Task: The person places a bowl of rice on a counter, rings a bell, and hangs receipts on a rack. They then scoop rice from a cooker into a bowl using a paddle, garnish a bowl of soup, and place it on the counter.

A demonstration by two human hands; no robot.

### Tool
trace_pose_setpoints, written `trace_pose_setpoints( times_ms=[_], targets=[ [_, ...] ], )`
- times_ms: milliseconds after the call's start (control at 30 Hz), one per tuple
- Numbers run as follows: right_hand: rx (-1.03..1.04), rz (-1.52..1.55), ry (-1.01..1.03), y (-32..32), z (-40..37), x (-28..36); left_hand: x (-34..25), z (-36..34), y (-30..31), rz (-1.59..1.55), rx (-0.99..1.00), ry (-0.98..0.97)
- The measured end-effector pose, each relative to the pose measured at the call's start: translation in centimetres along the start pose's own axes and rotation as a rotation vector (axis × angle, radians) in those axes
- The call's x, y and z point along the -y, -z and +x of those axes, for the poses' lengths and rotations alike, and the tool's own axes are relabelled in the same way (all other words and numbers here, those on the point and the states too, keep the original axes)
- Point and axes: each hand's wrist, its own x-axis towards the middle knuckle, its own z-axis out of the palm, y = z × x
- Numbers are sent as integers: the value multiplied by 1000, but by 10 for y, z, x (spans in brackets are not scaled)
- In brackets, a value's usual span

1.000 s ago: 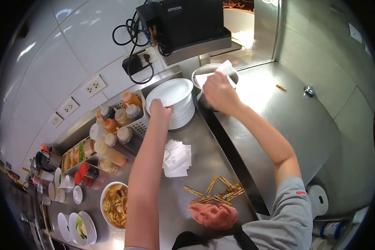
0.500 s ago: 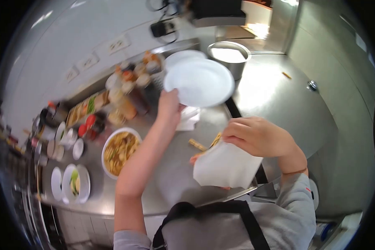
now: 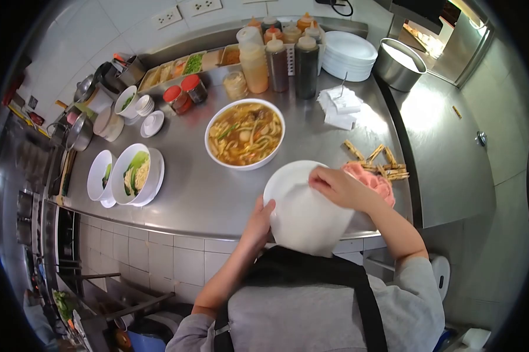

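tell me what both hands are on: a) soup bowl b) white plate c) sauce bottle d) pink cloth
B: the left hand grips the edge of the plate and the right hand rests on top of it.

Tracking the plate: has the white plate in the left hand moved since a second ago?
Yes. The white plate has left the plate stack and is now at the near edge of the counter, between left hand and right hand.
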Motion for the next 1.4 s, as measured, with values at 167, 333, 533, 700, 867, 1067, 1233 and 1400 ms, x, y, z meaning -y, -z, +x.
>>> trace_pose_setpoints(
  times_ms=[167, 333, 533, 700, 867, 1067, 1233, 1400],
  targets=[
    [-68, -64, -104, -34, 30, -31, 4, 17, 38, 223, 15, -257],
    [-211, -201, -119, -55, 32, -45, -15, -6, 40, 710, -131, -507],
    [-248, -571, 3, -72, 33, -52, 3, 4, 10, 1375, -77, -1150],
    [-599, -751, 212, -29, 8, -37, 15, 23, -5, 1448, 134, -1070],
    [-565, -585, -184, 15, -62, -35, 13, 18, -4, 1342, 118, -1033],
    [-455, -781, -176, 3, -89, -82, -15, 6, -4, 1107, -70, -986],
    [-238, -565, -194, 35, -65, -86, -38, 7, 25, 952, -369, -1003],
    [-77, -219, -153, 35, -4, -43, -70, 21, 76, 784, -534, -892]
  ],
)
